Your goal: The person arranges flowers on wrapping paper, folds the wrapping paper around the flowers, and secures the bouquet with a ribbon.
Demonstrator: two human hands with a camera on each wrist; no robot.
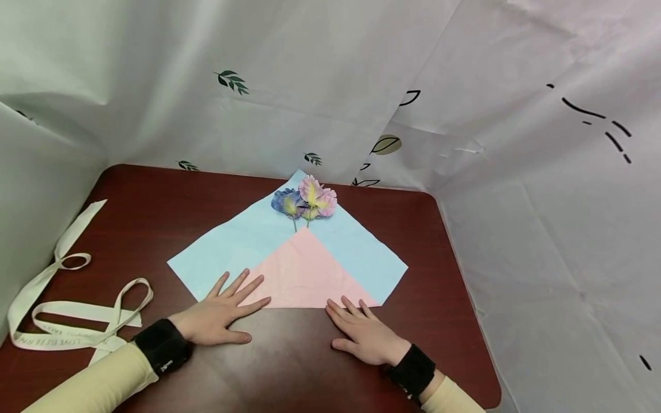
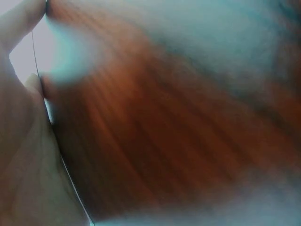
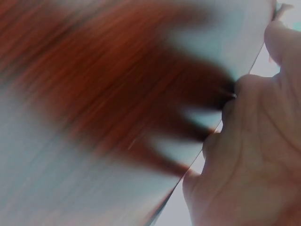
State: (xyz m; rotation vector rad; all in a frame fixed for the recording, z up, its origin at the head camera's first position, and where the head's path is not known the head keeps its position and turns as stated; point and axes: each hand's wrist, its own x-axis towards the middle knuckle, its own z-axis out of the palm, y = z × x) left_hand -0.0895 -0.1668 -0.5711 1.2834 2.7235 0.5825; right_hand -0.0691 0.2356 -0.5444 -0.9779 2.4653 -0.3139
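Observation:
A light blue sheet of wrapping paper lies on the table, its lower part showing as a pink triangular flap with a straight near edge. Blue and pink artificial flowers rest on the blue paper; their stems run down behind the flap's tip. My left hand, fingers straight and spread, rests on the left part of the flap and the blue paper beside it. At the flap's right corner, the straight fingertips of my right hand touch the near edge. Both palms face the tabletop in the wrist views.
A white ribbon with printed lettering lies in loose loops on the left of the dark red-brown table. Pale sheeting with leaf prints hangs behind the table and along its sides.

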